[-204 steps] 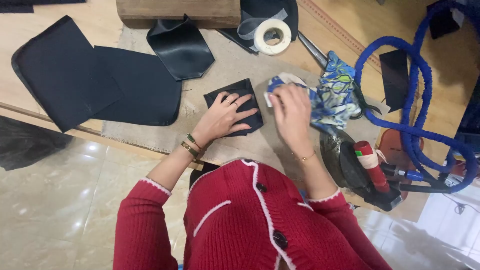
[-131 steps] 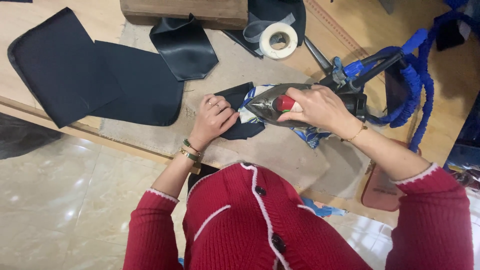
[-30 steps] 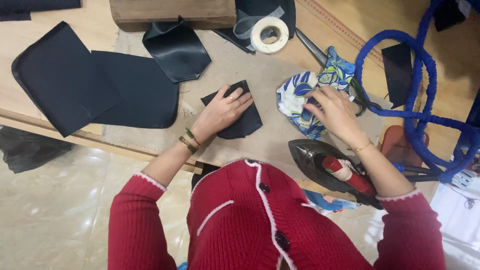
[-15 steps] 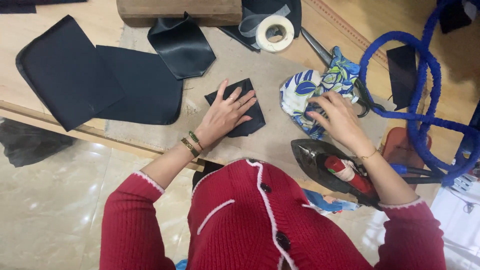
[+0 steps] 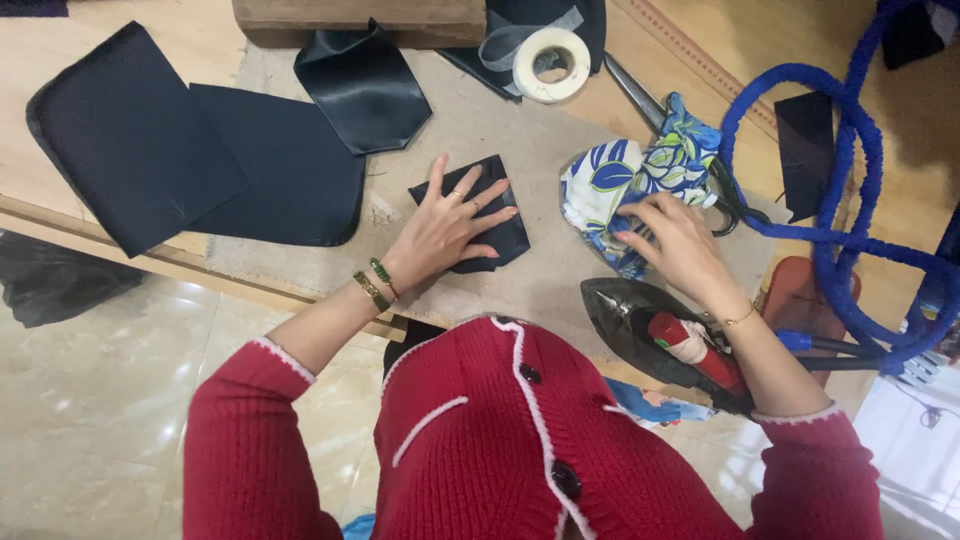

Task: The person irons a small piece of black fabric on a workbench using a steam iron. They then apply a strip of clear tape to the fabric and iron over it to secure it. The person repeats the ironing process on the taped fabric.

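Head view. The left hand (image 5: 445, 225) lies flat, fingers spread open, palm down on a small black fabric piece (image 5: 495, 222). This piece rests on the tan pressing mat (image 5: 500, 120), near the middle of the mat and closer to its near edge. The hand covers most of the piece; only its right and far portions show.

The right hand (image 5: 672, 243) reaches to a blue-and-white patterned cloth (image 5: 640, 180) lying toward the right edge of the mat. The fingers are curled and their tips press into the cloth's near edge; whether they pinch the cloth cannot be told.

An iron (image 5: 665, 340) with a dark soleplate and red handle sits at the near right corner of the mat, under the right forearm. A blue coiled cord (image 5: 850, 200) loops over the right end of the worktable (image 5: 60, 30).

At the far edge, a roll of white tape (image 5: 551, 63) stands beside a pair of scissors (image 5: 640, 95). A glossy black fabric piece (image 5: 362, 85) lies at the far middle. Two large dark panels (image 5: 190, 160) overlap toward the left edge of the worktable, well apart from the hands.
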